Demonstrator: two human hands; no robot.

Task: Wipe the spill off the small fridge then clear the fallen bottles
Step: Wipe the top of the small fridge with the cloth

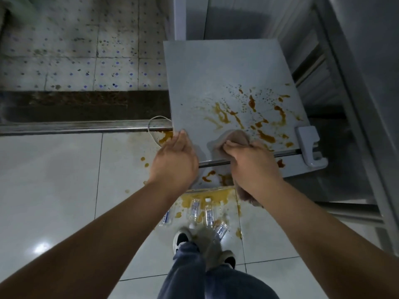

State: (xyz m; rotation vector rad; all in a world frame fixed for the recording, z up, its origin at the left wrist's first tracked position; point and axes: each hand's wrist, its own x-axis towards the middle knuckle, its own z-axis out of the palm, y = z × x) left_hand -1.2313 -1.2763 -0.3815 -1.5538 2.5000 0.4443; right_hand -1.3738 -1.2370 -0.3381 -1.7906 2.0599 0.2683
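The small grey fridge [216,67] stands below me, its top streaked with an orange-brown spill [254,117] on the near right half. My right hand [252,167] grips a beige cloth [236,138] and presses it on the fridge top near the front edge, beside the spill. My left hand [174,160] holds the fridge's front left corner, thumb on top. Several clear plastic bottles [200,212] lie on the floor at the fridge's foot, in an orange puddle [216,196]. More spill runs down the fridge's front.
My feet in white shoes [183,238] stand right behind the bottles. A white cord [152,126] loops left of the fridge. A metal door sill [75,126] and a dark step cross the left. A tall grey cabinet [356,104] stands on the right.
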